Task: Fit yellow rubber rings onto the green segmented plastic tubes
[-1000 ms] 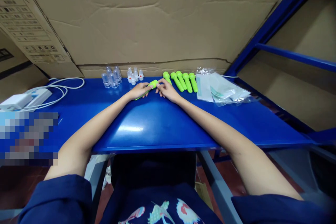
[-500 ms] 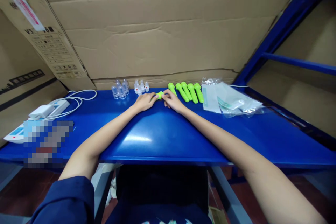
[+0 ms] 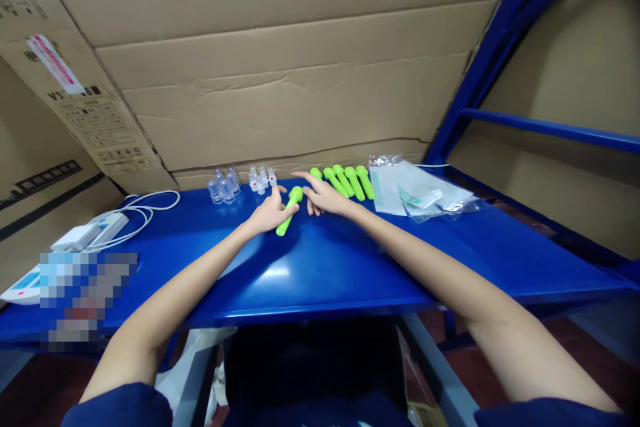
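My left hand (image 3: 270,212) grips a lime-green plastic handle with a round head (image 3: 287,219), thumb across its shaft. The handle is tilted, its head up and away from me and its thin end toward me. Just to its right is my right hand (image 3: 325,197), index finger stretched out and the other fingers loosely bent, with nothing visible in it. Behind that hand several similar green handles (image 3: 353,181) lie in a row. Small clear nozzle-like pieces with red dots (image 3: 261,181) stand beyond my left hand, and clear plastic cups (image 3: 225,188) are left of them.
Clear bags with papers (image 3: 425,188) lie at the right of the blue table (image 3: 310,280). A white device (image 3: 25,287), a power strip with a coiled cable (image 3: 95,233) and a blurred-out item are at the left. Cardboard (image 3: 300,107) walls the back; a blue frame (image 3: 470,80) rises right.
My hands have parted from around the green handle. It stays in my left hand and now shows at full length, while my right index finger has straightened. The camera view has shifted.
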Tool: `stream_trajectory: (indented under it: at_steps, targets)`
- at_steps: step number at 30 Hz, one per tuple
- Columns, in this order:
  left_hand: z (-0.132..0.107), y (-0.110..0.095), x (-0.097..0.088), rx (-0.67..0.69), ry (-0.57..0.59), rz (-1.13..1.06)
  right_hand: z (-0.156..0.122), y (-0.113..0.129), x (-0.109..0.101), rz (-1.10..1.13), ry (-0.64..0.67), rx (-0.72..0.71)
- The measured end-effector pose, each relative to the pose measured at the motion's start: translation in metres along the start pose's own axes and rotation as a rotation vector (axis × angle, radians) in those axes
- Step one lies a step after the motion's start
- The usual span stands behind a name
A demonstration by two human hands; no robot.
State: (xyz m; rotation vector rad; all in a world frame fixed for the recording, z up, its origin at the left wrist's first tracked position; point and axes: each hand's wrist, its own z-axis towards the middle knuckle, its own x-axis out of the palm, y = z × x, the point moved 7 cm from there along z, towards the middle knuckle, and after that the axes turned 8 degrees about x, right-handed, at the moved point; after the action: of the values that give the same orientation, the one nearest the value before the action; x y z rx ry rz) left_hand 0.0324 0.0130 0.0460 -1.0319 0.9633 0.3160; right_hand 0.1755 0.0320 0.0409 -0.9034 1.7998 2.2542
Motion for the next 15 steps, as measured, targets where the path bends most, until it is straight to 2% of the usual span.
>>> stream_trajectory:
  at_steps: [3,4,5,7,10,12,13,15]
  targets:
    - [-0.006,-0.01,0.01,-0.032,-0.01,-0.286,-0.03,0.018,0.011,-0.301,0.111,-0.086]
    - [-0.008,-0.015,0.013,-0.039,-0.018,-0.36,-0.041,0.023,0.015,-0.417,0.11,-0.122]
    - [-0.011,-0.02,0.018,-0.04,-0.007,-0.408,-0.053,0.028,0.017,-0.519,0.055,-0.151]
    - [-0.018,-0.032,0.026,-0.02,0.058,-0.428,-0.074,0.032,0.02,-0.654,-0.037,-0.117]
    - [-0.037,-0.057,0.03,0.053,0.215,-0.302,-0.104,0.03,0.025,-0.722,-0.054,-0.017]
    - [-0.056,-0.078,0.015,0.126,0.235,-0.154,-0.124,0.031,0.02,-0.679,-0.121,0.001]
    - [-0.066,-0.089,0.0,0.166,0.172,-0.081,-0.136,0.033,0.017,-0.619,-0.157,-0.023]
    - [-0.091,-0.109,-0.043,0.241,-0.052,-0.004,-0.16,0.035,0.007,-0.49,-0.261,-0.059]
